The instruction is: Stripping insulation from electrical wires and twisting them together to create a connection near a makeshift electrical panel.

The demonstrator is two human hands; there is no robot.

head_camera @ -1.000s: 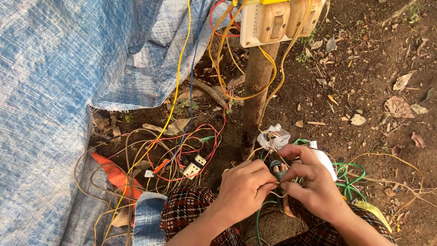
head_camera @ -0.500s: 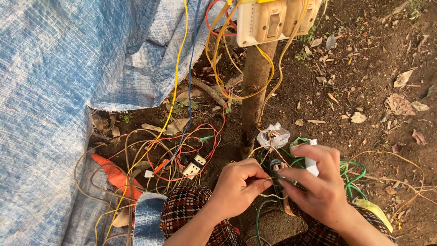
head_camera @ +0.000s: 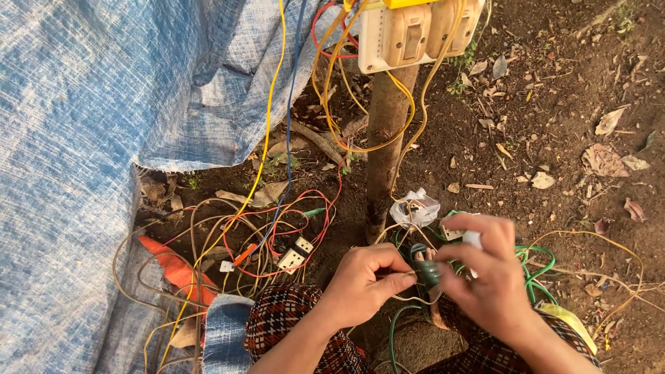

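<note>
Bare dirt ground (head_camera: pixel 554 90) is lying under the work: the left hand (head_camera: pixel 360 284) is pinching a thin wire (head_camera: pixel 405 273) while the right hand (head_camera: pixel 485 277) is gripping a dark green tape roll (head_camera: pixel 427 273) above the lap, and nearby loose green wires (head_camera: pixel 537 266) are likely snagging.

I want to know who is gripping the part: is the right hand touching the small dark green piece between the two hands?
Touching. In the head view the right hand has its fingertips closed on the dark green piece, with no gap visible.
</note>
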